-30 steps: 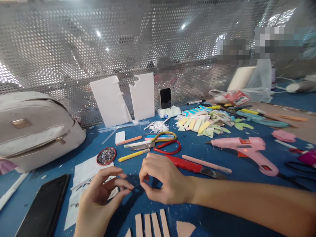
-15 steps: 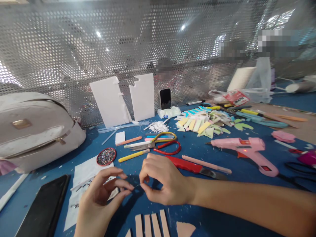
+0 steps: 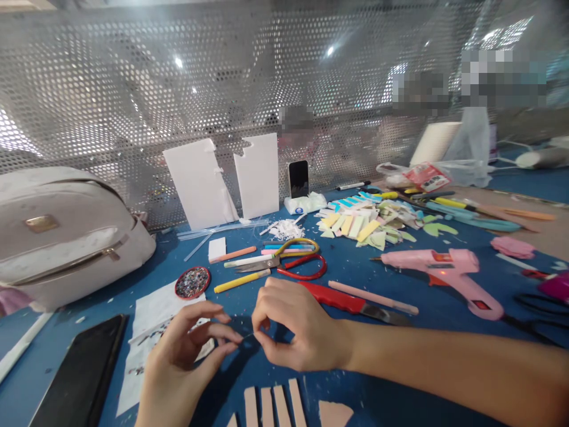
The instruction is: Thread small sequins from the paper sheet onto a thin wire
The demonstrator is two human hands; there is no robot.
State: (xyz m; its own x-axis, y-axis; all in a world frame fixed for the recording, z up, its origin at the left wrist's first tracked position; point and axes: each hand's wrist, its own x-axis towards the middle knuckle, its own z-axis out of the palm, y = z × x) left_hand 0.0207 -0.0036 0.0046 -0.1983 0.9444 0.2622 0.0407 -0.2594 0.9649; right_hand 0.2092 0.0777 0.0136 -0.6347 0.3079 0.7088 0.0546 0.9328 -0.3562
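Observation:
A thin, pale strand spans the small gap between my two hands, above the blue table. One end is pinched between thumb and fingertips of my left hand. My right hand pinches the other end, its fingers curled in. Whether the strand is thread or glue cannot be made out. Below the hands lie several pinkish strips and a pinkish fan-shaped piece. Partly behind my left hand is a white sheet with dark specks, and a red-rimmed dish of beads stands at its top.
Scissors, pens and a red-handled cutter lie just beyond the hands. A pink glue gun rests at right. Paper scraps are heaped behind. At left are a phone and a pale bag.
The view has shifted very slightly. Both hands keep nearly the same pose, with the strand still between them.

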